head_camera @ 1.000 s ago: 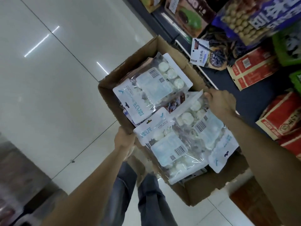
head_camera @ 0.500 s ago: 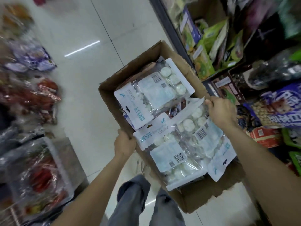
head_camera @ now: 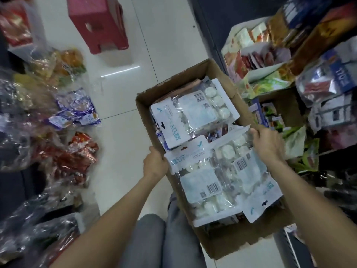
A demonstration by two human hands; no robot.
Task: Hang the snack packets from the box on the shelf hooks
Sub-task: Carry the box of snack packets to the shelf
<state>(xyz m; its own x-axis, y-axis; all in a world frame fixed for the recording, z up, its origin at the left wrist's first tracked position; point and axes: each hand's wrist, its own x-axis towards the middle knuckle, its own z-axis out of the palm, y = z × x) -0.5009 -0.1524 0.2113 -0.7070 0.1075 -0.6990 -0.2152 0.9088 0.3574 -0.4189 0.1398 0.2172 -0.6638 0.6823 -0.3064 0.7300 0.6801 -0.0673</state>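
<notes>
I carry an open cardboard box [head_camera: 152, 120] in front of me, above my grey trousers. Inside lie several clear snack packets with white headers and round white sweets: one at the far end [head_camera: 193, 111], one in the middle [head_camera: 201, 182], and one on the right [head_camera: 249, 171]. My left hand [head_camera: 155, 164] grips the box's left wall. My right hand [head_camera: 267, 145] grips the right rim, its fingers curled over the edge beside the right packet. Shelf hooks are not visible; hanging snack bags [head_camera: 332, 82] crowd the shelf at right.
A red plastic stool [head_camera: 98, 24] stands on the white tiled floor ahead. Bagged snacks [head_camera: 75, 107] hang along the left side of the aisle. Open cartons of goods [head_camera: 274, 117] sit low on the right shelf, close to the box.
The view has swung up the aisle: the stool and the left rack have come into sight. The box stays held the same way in both hands.
</notes>
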